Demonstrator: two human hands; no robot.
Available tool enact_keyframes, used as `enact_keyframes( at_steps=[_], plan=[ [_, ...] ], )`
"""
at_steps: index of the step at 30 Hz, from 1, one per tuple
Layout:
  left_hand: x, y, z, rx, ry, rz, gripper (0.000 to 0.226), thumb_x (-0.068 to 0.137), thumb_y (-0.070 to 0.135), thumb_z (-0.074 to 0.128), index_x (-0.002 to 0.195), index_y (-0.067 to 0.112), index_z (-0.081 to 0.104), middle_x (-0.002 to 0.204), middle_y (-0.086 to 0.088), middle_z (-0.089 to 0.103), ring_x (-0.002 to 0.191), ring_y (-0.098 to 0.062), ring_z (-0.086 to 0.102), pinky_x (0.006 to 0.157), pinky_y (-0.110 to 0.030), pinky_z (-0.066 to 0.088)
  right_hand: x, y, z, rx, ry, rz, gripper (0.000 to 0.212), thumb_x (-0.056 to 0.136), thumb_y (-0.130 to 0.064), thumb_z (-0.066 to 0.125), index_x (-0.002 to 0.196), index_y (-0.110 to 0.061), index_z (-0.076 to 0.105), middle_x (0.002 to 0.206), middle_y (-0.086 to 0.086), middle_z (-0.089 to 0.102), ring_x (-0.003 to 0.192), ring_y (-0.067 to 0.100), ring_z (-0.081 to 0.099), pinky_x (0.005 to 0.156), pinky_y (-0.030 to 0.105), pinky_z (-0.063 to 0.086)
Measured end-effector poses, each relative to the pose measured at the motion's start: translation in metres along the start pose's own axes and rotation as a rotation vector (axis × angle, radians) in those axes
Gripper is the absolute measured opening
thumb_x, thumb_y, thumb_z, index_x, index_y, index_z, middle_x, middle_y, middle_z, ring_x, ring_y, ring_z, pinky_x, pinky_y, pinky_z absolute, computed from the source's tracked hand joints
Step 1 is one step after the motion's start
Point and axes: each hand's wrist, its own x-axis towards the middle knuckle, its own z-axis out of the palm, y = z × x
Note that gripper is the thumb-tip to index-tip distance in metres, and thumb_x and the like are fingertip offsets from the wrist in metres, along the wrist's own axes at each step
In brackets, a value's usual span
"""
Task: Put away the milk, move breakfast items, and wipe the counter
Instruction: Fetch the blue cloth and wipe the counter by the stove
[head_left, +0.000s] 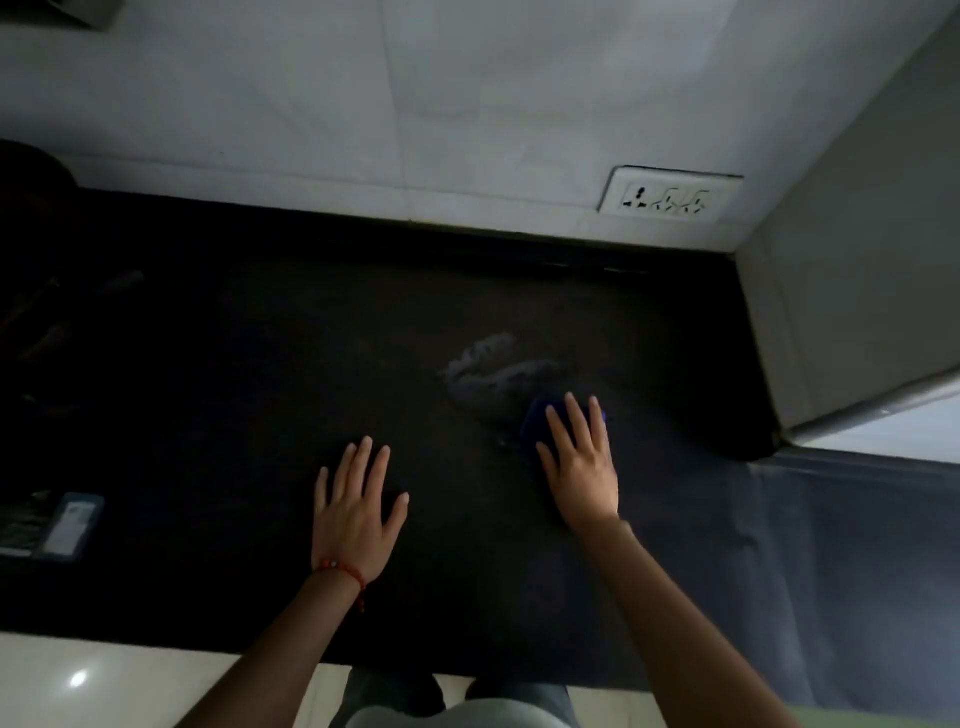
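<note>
A dark counter (260, 395) fills the middle of the head view. My right hand (579, 462) lies flat with spread fingers on a blue cloth (535, 423), pressing it onto the counter. Just beyond the cloth a pale wet smear (488, 371) shows on the dark surface. My left hand (358, 501), with a red bead bracelet at the wrist, rests flat and empty on the counter to the left of the cloth. Most of the cloth is hidden under my right hand.
A white wall with a socket plate (670, 197) runs behind the counter. A grey vertical panel (852, 291) closes the right end. A phone-like flat object (70, 525) lies at the left edge, and dim dark items (36, 312) sit at far left. Pale floor (104, 680) lies below the front edge.
</note>
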Motion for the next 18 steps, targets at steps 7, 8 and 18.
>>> enact_keyframes(
  at_steps=[7, 8, 18],
  plan=[
    [0.005, -0.002, 0.004, 0.029, -0.027, -0.004, 0.073, 0.086, 0.058, -0.003, 0.138, 0.019, 0.031, 0.148, -0.006, 0.033, 0.137, -0.023, 0.031, 0.107, -0.048, 0.027, 0.091, -0.013, -0.009, 0.076, -0.049, 0.048, 0.049, 0.096, -0.033, 0.037, 0.141, -0.015, 0.032, 0.155, 0.008, 0.020, 0.145, 0.030, 0.001, 0.118, 0.045, 0.017],
    [0.006, -0.002, 0.003, 0.026, -0.030, -0.006, 0.073, 0.086, 0.058, -0.003, 0.137, 0.019, 0.032, 0.148, -0.006, 0.034, 0.137, -0.023, 0.031, 0.107, -0.048, 0.028, 0.082, -0.015, -0.005, 0.065, -0.004, 0.002, 0.048, 0.094, -0.032, 0.038, 0.138, -0.013, 0.039, 0.152, 0.010, 0.027, 0.143, 0.032, 0.008, 0.116, 0.047, 0.023],
    [0.007, -0.003, 0.003, 0.017, -0.053, -0.023, 0.071, 0.087, 0.057, -0.002, 0.136, 0.021, 0.033, 0.146, -0.006, 0.037, 0.135, -0.022, 0.034, 0.105, -0.049, 0.031, 0.100, -0.027, 0.005, 0.094, -0.014, -0.072, 0.050, 0.093, -0.036, 0.034, 0.137, -0.014, 0.041, 0.151, 0.011, 0.030, 0.142, 0.033, 0.013, 0.117, 0.042, 0.020]
  ],
)
